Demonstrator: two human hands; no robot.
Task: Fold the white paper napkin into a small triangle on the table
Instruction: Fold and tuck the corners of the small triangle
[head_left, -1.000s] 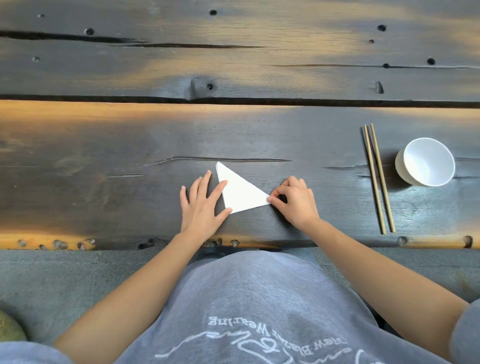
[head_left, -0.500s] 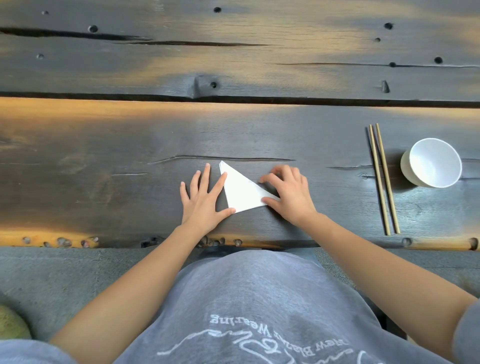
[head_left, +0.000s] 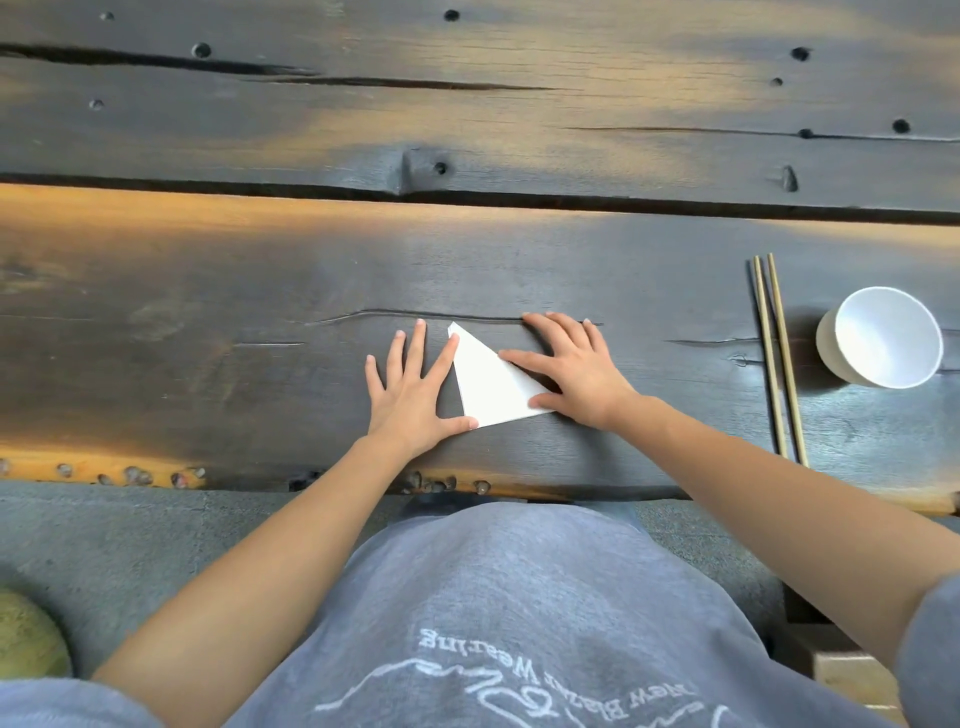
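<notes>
Both hands, left (head_left: 410, 400) and right (head_left: 571, 374), lie spread flat on the napkin (head_left: 491, 387): press firmly along each crease to sharpen the triangle.

Soft, even daylight fills the scene, with nothing harsh. The dark table (head_left: 649, 270) takes a broad pale sheen across its far boards, with warm amber streaks glowing along the plank edges. The white bowl (head_left: 883, 338) throws a short soft shadow to its left and front, and faint shadows sit under both hands. Focus is crisp at the middle; the plank lines bow near the edges from the wide lens
</notes>
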